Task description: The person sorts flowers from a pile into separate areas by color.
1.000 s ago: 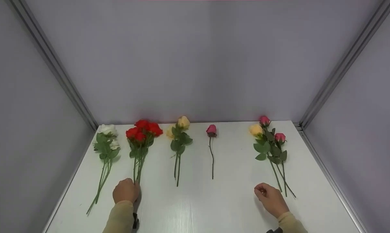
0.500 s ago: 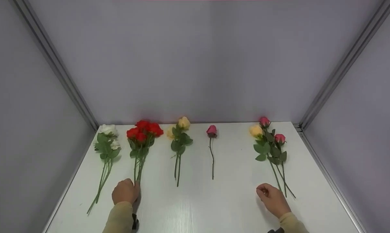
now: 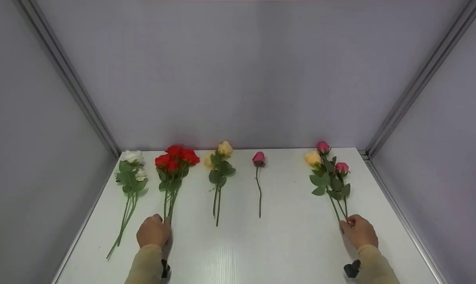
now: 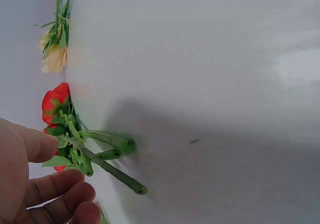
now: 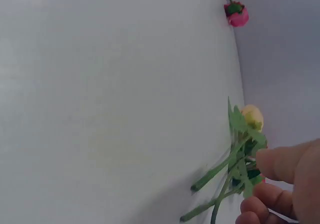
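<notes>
In the head view, my left hand (image 3: 153, 232) is at the lower stems of a bunch of red roses (image 3: 175, 157). The left wrist view shows its thumb and loosely curled fingers apart, with the red roses' stems (image 4: 117, 171) just beyond the fingertips; any contact is unclear. On the right, my right hand (image 3: 360, 232) is at the lower stems of a mixed group: two pink roses (image 3: 342, 168) and a yellow rose (image 3: 312, 158). Its thumb and fingers are parted in the right wrist view, near the crossing stems (image 5: 220, 169), without a visible pinch.
White roses (image 3: 132, 157) lie at the far left of the white table (image 3: 285, 252). Yellow roses (image 3: 224, 150) and a single pink rose (image 3: 258, 158) lie in the middle. Grey panels (image 3: 238, 79) enclose the back and sides.
My right hand has moved right, onto the lower stems of the mixed roses. My left hand has stayed by the red roses' stems. The flowers lie as before.
</notes>
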Demonstrator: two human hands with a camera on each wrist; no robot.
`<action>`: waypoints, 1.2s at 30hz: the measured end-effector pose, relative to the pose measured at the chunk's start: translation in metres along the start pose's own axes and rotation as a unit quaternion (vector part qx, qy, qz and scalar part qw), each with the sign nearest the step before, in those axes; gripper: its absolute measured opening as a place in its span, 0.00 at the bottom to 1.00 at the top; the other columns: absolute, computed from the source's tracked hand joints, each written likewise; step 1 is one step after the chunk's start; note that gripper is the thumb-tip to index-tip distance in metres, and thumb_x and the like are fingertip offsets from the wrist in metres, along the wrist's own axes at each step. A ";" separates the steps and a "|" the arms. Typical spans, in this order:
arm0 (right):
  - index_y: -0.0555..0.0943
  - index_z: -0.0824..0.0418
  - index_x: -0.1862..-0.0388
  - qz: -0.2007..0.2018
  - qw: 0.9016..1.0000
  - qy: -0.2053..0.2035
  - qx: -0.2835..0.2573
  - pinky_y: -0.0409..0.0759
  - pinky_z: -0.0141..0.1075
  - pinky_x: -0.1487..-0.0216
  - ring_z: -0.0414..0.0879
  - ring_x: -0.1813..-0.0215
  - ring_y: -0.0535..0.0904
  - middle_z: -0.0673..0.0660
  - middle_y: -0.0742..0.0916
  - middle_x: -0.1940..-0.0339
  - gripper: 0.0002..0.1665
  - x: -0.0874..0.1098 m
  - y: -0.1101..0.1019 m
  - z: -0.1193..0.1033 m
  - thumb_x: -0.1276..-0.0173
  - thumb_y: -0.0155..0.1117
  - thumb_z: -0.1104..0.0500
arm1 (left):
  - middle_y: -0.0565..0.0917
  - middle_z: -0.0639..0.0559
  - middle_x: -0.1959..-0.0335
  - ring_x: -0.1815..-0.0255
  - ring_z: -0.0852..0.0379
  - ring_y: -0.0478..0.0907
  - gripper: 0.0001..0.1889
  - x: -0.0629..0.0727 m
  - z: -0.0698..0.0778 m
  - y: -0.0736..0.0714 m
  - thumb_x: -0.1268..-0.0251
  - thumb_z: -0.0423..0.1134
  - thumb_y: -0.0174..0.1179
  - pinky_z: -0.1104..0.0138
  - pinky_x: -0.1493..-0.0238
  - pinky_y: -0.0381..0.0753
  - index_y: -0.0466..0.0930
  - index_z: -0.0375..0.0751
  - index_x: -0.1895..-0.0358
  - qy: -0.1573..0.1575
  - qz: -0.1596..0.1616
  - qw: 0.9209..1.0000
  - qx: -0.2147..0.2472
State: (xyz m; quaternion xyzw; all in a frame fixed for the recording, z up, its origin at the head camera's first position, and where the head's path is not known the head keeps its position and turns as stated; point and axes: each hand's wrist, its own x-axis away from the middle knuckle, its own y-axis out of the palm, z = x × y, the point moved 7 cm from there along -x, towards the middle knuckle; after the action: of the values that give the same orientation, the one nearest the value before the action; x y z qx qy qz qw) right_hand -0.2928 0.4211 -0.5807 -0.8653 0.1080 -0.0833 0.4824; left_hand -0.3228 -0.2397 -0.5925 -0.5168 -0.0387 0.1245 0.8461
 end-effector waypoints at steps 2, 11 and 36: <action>0.78 0.68 0.53 -0.021 1.000 0.012 0.013 0.75 0.48 0.65 0.53 0.63 0.78 0.60 0.82 0.65 0.25 -0.002 0.003 0.010 0.34 0.63 0.47 | 0.81 0.41 0.77 0.75 0.44 0.79 0.16 0.000 -0.003 0.003 0.36 0.43 0.59 0.50 0.74 0.76 0.81 0.29 0.69 -0.006 -0.009 1.000 0.002; 0.71 0.73 0.47 -0.050 0.997 0.057 0.008 0.76 0.51 0.64 0.59 0.61 0.80 0.68 0.84 0.62 0.27 -0.005 0.009 0.028 0.29 0.56 0.50 | 0.82 0.42 0.77 0.77 0.46 0.79 0.16 0.001 -0.004 0.008 0.35 0.42 0.58 0.51 0.75 0.76 0.81 0.29 0.69 -0.013 -0.020 1.000 0.012; 0.68 0.78 0.45 0.018 0.999 0.015 -0.030 0.73 0.56 0.55 0.65 0.54 0.77 0.73 0.80 0.56 0.27 -0.001 -0.006 0.022 0.20 0.36 0.53 | 0.82 0.40 0.72 0.71 0.42 0.80 0.14 0.007 0.008 -0.006 0.35 0.41 0.58 0.49 0.69 0.77 0.82 0.29 0.66 -0.002 0.012 1.000 0.014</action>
State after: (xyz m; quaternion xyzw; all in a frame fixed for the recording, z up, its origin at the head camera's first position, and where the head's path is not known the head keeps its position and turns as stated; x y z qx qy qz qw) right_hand -0.2878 0.4428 -0.5867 -0.8759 0.1333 -0.0846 0.4559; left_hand -0.3161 -0.2337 -0.5839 -0.5052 -0.0321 0.1362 0.8516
